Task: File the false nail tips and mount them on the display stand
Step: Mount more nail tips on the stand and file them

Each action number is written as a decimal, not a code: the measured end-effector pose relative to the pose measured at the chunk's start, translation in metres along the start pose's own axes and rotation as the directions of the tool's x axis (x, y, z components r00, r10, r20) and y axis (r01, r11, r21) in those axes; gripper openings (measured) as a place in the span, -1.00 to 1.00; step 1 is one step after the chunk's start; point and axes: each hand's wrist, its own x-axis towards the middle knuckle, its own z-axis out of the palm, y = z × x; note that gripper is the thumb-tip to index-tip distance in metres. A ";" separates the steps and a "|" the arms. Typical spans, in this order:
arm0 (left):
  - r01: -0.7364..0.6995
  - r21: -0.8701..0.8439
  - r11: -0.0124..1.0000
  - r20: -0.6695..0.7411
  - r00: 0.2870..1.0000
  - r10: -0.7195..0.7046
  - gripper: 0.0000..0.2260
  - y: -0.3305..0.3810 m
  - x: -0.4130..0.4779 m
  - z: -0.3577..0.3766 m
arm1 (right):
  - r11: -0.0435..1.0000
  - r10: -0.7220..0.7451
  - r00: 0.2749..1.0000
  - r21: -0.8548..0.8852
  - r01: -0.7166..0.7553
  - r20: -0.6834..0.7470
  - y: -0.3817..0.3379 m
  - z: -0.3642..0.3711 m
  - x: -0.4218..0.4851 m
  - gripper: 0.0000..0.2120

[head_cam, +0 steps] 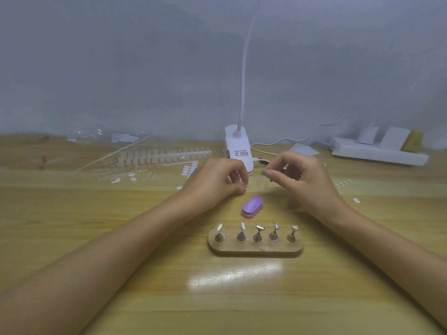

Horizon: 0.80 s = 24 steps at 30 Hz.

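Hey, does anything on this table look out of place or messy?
Only small things. White oval tabs lie loose on the table, with one stray tab far right of the others. On the display stand the pegs tilt at differing angles, and only the leftmost carries a nail tip. Nothing looks broken.

White clip lamp [238,146] at far edge of wooden table [96,238]; power strip [377,153] far right, cable [281,140] between.

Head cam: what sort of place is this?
Probably a home or hobby nail-craft desk: on the wooden table sit a five-peg display stand, a purple buffer block and strips of false nail tips.
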 end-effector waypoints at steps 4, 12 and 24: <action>-0.046 -0.004 0.999 -0.045 0.998 0.046 -0.80 0.002 -0.002 -0.004 | 1.000 0.015 0.988 0.002 -0.016 0.155 0.001 0.003 -0.004 -0.87; -0.245 -0.163 0.956 -0.160 0.963 0.219 -0.91 0.025 -0.005 -0.004 | 0.949 0.164 0.969 0.241 -0.206 0.182 -0.003 0.002 -0.004 -0.92; -0.053 -0.690 0.722 -0.152 0.986 -0.073 -0.92 0.019 -0.014 -0.002 | 0.999 -0.020 0.897 -0.017 0.031 0.441 0.001 -0.004 -0.006 -0.82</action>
